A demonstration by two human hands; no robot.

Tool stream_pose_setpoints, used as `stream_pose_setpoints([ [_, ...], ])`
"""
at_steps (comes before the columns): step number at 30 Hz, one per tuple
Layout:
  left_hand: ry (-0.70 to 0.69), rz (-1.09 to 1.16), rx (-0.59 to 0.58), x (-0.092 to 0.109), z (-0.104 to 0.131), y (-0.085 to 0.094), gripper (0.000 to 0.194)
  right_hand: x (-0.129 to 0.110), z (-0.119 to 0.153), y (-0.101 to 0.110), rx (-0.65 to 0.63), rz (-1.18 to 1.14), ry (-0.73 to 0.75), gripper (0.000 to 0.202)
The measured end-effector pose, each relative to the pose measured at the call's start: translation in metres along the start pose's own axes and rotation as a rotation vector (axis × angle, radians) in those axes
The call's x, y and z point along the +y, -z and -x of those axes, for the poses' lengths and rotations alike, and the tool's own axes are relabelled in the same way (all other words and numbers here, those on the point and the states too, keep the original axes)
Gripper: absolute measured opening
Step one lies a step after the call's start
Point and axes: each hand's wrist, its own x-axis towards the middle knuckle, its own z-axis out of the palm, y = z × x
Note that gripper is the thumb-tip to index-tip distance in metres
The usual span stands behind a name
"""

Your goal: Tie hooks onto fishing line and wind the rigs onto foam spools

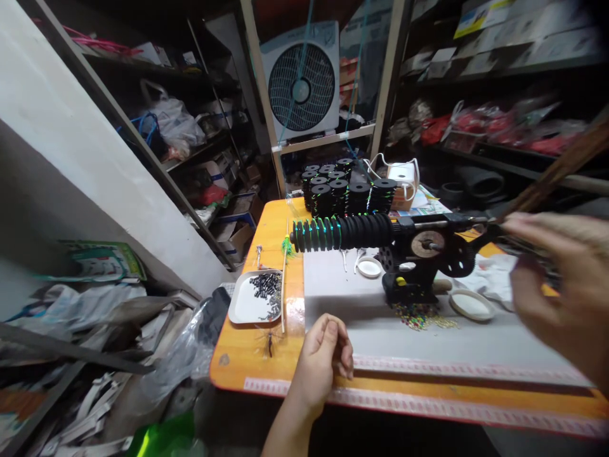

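Observation:
A black hand-cranked winding machine [412,285] stands on the table. Its spindle carries a row of black ribbed spools [342,232], with bright green and blue bits in the grooves of those toward the left end. At its right side a dark crank arm [490,238] runs into my right hand [556,273], whose fingers close round the handle and hide most of it. My left hand [326,352] rests near the table's front edge, its fingers curled in and the thumb on top. Whatever lies inside those fingers is hidden. Beneath the machine lies a scatter of small coloured beads [419,317].
A white tray [238,311] of small black pieces sits at the left. Stacks of black spools [337,187] stand at the back, near a white corded box [402,172]. Two round lids [471,306] flank the machine. A box fan [301,89] and loaded shelves are beyond.

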Motion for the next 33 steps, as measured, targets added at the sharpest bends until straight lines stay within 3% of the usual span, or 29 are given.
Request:
stream_pose_setpoints([
  [1,0.009,0.013,-0.011,0.0,0.0,0.001,0.035,-0.022,0.005,-0.003,-0.076,-0.272,-0.031,0.039],
  [3,0.026,0.032,-0.03,0.0,-0.001,0.002,0.037,-0.067,0.01,-0.02,-0.48,-0.883,-0.347,0.024],
  [5,0.045,0.04,-0.045,0.0,-0.003,0.002,0.039,-0.107,0.008,-0.045,-0.711,-1.126,-0.482,0.039],
  [8,0.086,0.03,-0.066,-0.003,-0.004,0.003,0.041,-0.148,-0.007,-0.079,-0.889,-1.471,-0.607,0.058],
  [11,0.14,-0.015,-0.081,-0.001,0.003,0.01,0.04,-0.168,-0.016,-0.087,-0.982,-1.679,-0.683,0.051],
  [15,0.182,-0.168,-0.117,0.029,0.03,0.032,0.03,-0.175,-0.006,-0.069,-1.065,-1.784,-0.82,0.039],
  [18,-0.046,-0.379,-0.015,0.06,0.039,0.044,0.024,-0.176,0.008,-0.057,-1.086,-1.805,-0.892,0.039],
  [21,-0.273,-0.247,0.13,0.077,0.021,0.039,0.028,-0.176,0.02,-0.051,-1.084,-1.801,-0.92,0.04],
  [23,-0.216,-0.021,0.088,0.081,-0.001,0.028,0.038,-0.177,0.027,-0.048,-1.094,-1.783,-0.92,0.04],
  [27,0.061,0.239,-0.185,0.085,-0.042,0.005,0.049,-0.18,0.044,-0.044,-1.13,-1.718,-0.909,0.042],
  [30,0.128,0.284,-0.302,0.087,-0.054,-0.006,0.035,-0.18,0.058,-0.036,-1.172,-1.635,-0.913,0.041],
  [33,0.155,0.284,-0.326,0.083,-0.05,-0.009,0.018,-0.17,0.07,-0.017,-1.27,-1.544,-0.85,0.04],
])
